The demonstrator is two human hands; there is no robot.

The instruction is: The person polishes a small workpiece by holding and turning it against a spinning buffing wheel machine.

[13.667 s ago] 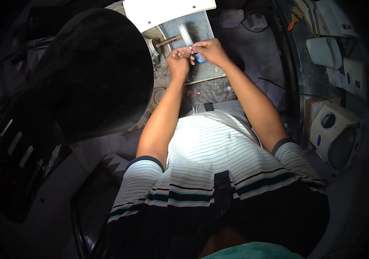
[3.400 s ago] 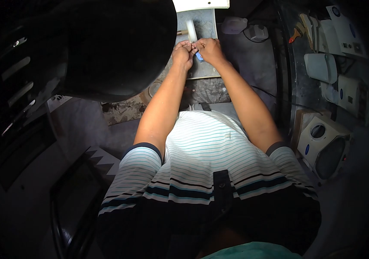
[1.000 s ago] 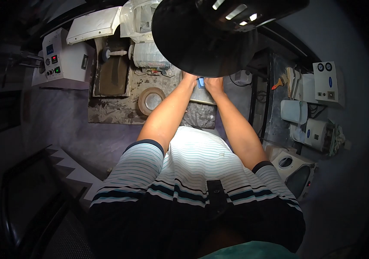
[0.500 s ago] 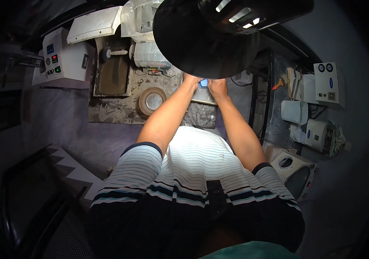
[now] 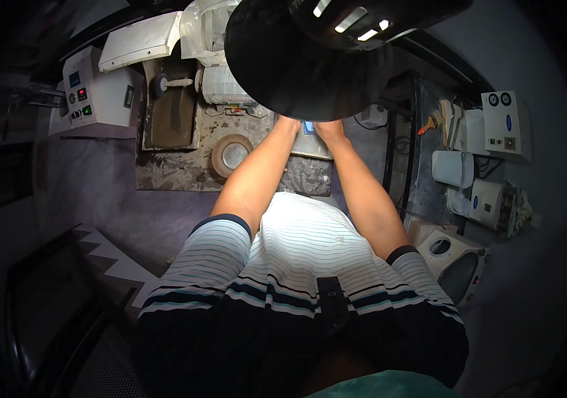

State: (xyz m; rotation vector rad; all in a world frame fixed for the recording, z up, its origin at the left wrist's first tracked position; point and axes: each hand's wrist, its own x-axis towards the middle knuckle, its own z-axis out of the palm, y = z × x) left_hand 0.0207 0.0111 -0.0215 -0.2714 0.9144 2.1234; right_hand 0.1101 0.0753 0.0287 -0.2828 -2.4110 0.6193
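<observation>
Under the black lamp shade (image 5: 297,73), my left hand (image 5: 288,124) and my right hand (image 5: 329,128) reach forward side by side. The shade covers the fingers of both, leaving little more than the wrists in sight. Between them shows a small blue piece (image 5: 309,128), its kind and full shape hidden. I cannot tell whether either hand grips it. Below the hands lies a pale flat tray or board (image 5: 311,147) on the work table.
A bench polishing motor (image 5: 227,85) stands left of the hands, its white wheel (image 5: 161,84) over a brown-filled tray (image 5: 171,123). Nearer me is a round bowl (image 5: 232,156). A white control box (image 5: 94,93) stands far left; a brush (image 5: 427,126) and white devices (image 5: 504,125) are right.
The lamp shade and both hands appear slightly further left in view, and a little less of the hands shows. The blue piece stays between them.
</observation>
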